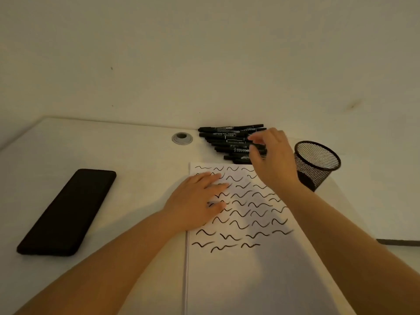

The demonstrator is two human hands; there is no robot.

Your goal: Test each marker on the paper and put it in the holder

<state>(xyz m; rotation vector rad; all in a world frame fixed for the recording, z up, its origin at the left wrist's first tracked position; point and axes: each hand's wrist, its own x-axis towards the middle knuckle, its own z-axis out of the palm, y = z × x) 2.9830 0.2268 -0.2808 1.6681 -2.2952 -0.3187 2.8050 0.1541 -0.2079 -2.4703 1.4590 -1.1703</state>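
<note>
Several black markers [229, 138] lie in a row against the wall at the back of the table. My right hand [271, 158] reaches over the right end of that row, its fingertips pinched around one marker's end. The white paper [238, 269] lies in front, its upper half covered with many black wavy test strokes. My left hand [197, 201] rests flat on the paper's upper left part, fingers spread. A black wire-mesh holder [318, 164] stands to the right of the paper; no marker shows in it.
A black phone [68, 211] lies face down at the left of the table. A round metal cable grommet [182, 138] sits left of the markers. The wall runs right behind the marker row. A dark edge [397, 242] shows at the far right.
</note>
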